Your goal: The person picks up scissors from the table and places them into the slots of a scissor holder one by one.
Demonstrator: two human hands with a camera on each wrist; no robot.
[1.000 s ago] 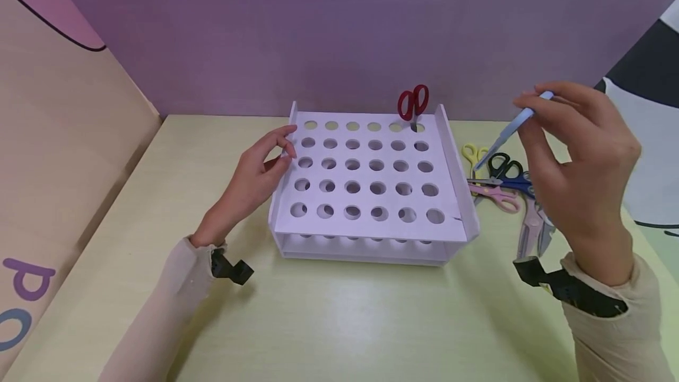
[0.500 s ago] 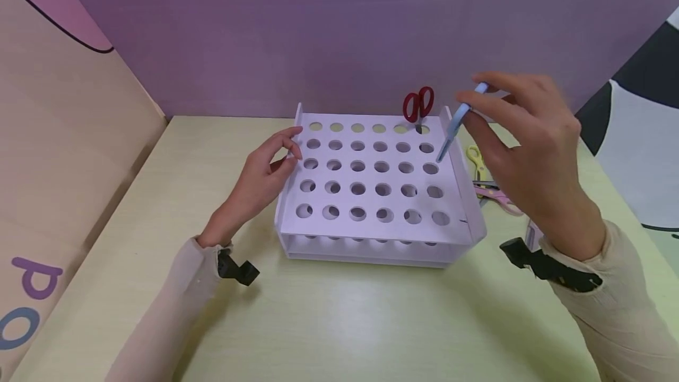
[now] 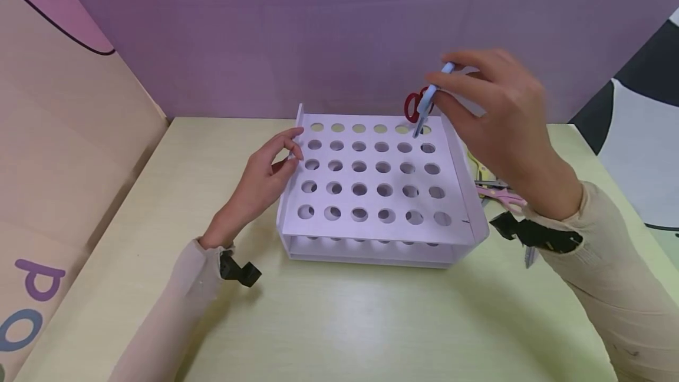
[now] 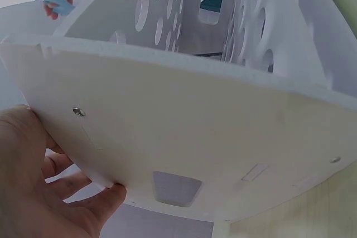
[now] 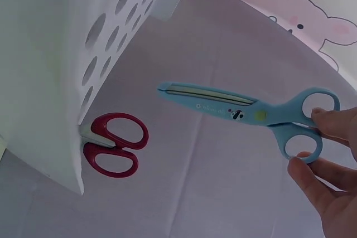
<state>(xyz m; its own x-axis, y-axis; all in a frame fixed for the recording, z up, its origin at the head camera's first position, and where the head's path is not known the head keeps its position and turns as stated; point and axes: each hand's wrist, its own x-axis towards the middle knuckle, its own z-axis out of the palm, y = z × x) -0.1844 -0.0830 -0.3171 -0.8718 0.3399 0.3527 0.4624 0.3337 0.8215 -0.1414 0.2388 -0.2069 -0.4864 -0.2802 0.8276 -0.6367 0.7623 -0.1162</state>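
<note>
Aloft, smooth blue scissors (image 5: 251, 114), right hand (image 3: 498, 105) pinching, round-holed white rack (image 3: 371, 178)

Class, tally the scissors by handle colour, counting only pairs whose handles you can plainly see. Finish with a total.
Red scissors: 1
Light blue scissors: 1
Yellow scissors: 1
Pink scissors: 1
Total: 4; any others are too hidden to sort.

At least four scissors (image 5: 260, 115), one rack (image 3: 371, 178).
</note>
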